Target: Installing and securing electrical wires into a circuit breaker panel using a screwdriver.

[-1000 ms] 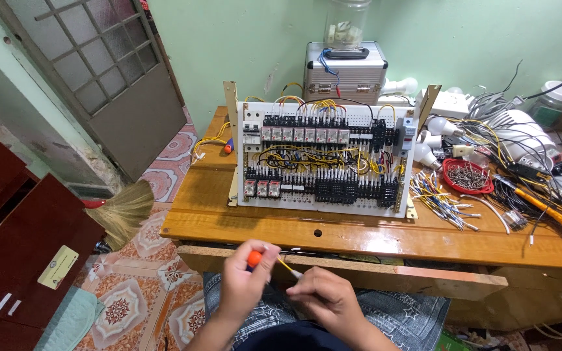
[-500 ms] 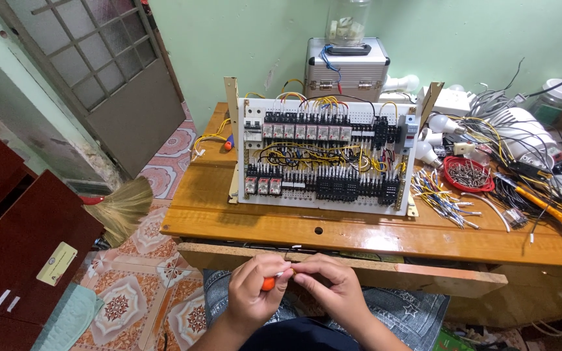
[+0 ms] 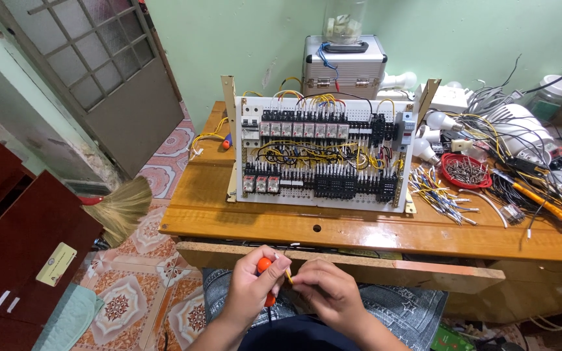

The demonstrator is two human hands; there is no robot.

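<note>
My left hand [image 3: 253,286] is closed around an orange-handled tool [image 3: 266,266], held over my lap in front of the wooden table [image 3: 281,221]. Right beside it, my right hand [image 3: 325,289] pinches a short yellow wire [image 3: 289,276] at the tool's tip. The two hands touch. On the table beyond them stands a white wiring panel [image 3: 323,153], tilted up and filled with rows of black relays, breakers and yellow wires.
Loose cut wires [image 3: 440,192], a red bowl of screws [image 3: 466,170], light bulbs [image 3: 427,149] and a cable tangle lie at the right. A silver case [image 3: 345,65] stands behind the panel. A broom [image 3: 121,208] and dark red cabinet [image 3: 21,247] are at the left.
Both hands have come together low over my lap. The right hand, earlier apart and lower right, now meets the tool's tip with the yellow wire. The panel has not moved.
</note>
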